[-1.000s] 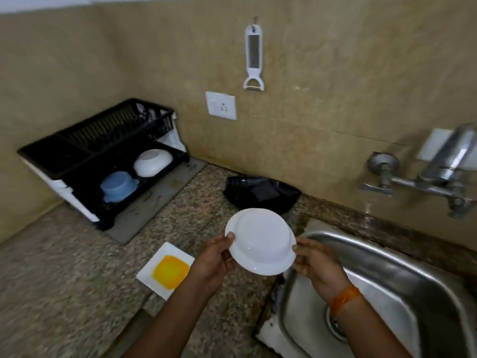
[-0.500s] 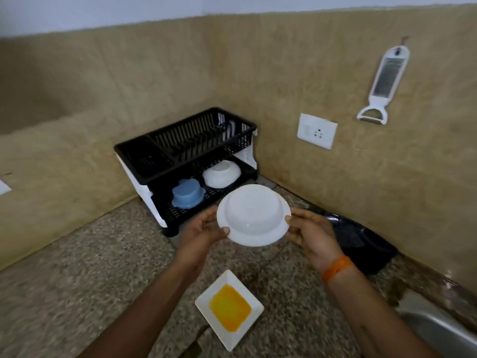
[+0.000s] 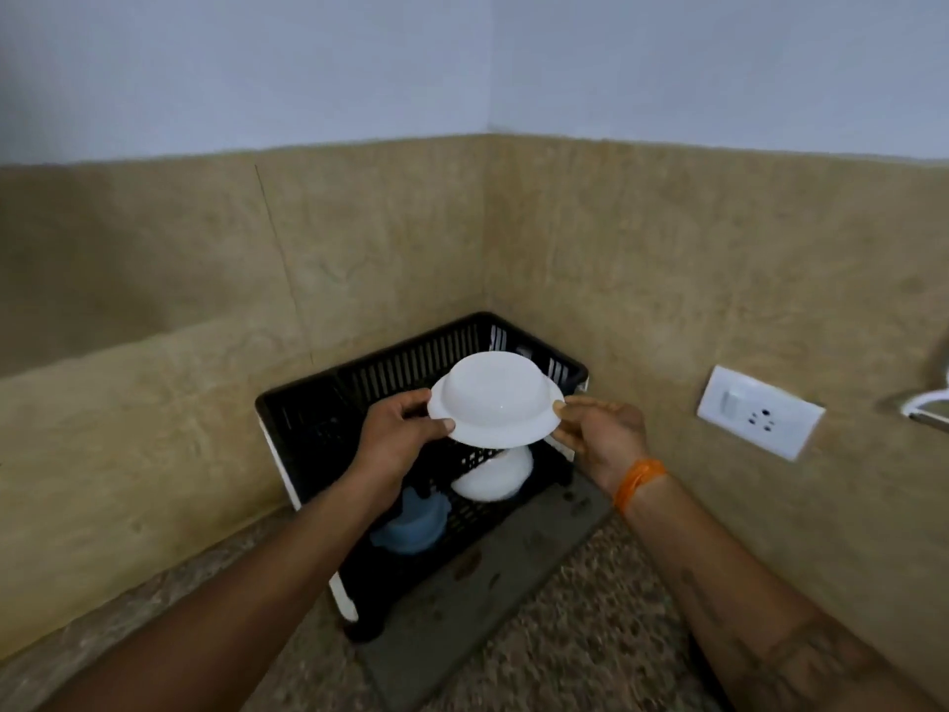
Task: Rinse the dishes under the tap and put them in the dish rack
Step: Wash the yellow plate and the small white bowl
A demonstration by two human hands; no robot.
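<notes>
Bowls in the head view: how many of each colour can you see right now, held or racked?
White bowls: 2, one held upside down by the left hand and right hand, one on the dish rack's lower tier
Blue bowls: 1, lower tier
Total: 3

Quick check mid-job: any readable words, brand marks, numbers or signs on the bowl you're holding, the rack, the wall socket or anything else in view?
No readable text anywhere in this view.
white bowl, held by left hand and right hand: plain, no mark.
dish rack: no label visible.
wall socket: switch and pin holes only, no lettering.
forearm marking: too blurred to read.
</notes>
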